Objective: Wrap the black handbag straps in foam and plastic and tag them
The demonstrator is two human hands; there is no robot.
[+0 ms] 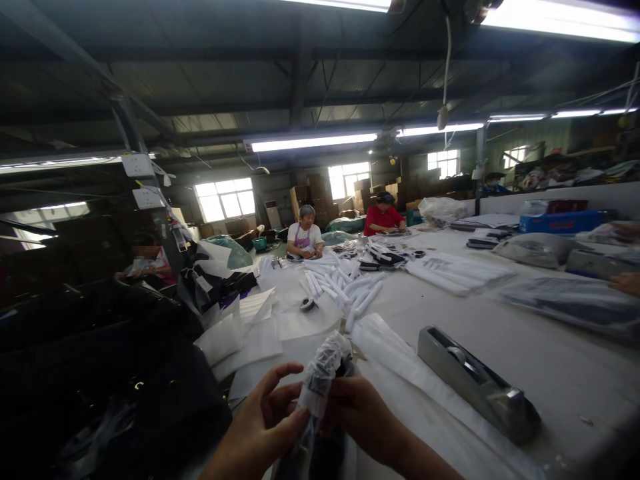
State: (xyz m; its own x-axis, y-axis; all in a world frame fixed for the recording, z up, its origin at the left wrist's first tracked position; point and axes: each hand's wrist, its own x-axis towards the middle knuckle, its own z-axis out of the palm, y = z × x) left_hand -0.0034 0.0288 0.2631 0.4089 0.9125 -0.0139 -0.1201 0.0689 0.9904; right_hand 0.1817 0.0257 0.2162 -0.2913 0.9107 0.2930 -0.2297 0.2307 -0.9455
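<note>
Both my hands meet low in the middle of the view around a long dark item wrapped in white foam sheet (324, 370). My left hand (263, 427) pinches the lower part of the wrap, thumb and fingers closed on it. My right hand (363, 413) grips the same wrapped item from the right side. The item's top end pokes up above my fingers. It hangs over the white table (550, 360), just in front of a pile of white foam sleeves (395, 360).
A grey metal tape dispenser (477, 383) lies to the right of my hands. Rolled white bundles (345, 287) and a tape roll (307, 304) sit further back. Dark bags (125, 373) pile up at left. Two people (305, 240) work at the far end.
</note>
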